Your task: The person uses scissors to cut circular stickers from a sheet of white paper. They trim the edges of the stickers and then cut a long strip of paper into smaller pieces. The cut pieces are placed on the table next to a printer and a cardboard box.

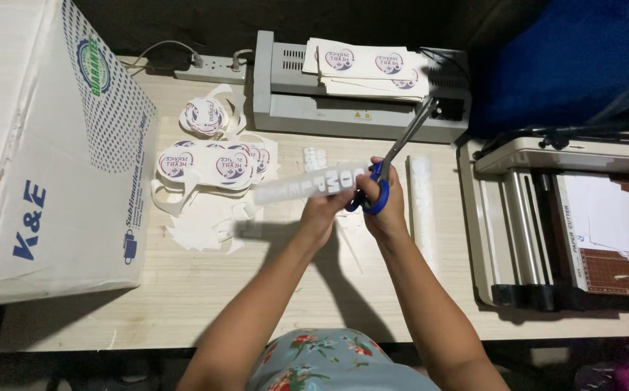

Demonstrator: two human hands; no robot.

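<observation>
Fingers of the right hand (385,205) are looped through the blue-handled metal scissors (394,163), blades parted and pointing up-right toward the grey laminator machine (285,101). Left hand (323,210) pinches the long white printed paper strip (307,185), held above the light wooden table (206,282), near the pile of round printed paper cutouts (213,163).

Our own body, as seen from above: two bare forearms, no sleeves reaching them, no watch, ring or bracelet that we can make out. Left hand (321,210) and right hand (385,210) ungloved. Garment (329,362) at the lower edge: pale blue-grey fabric printed with red flowers and green leaves.
</observation>
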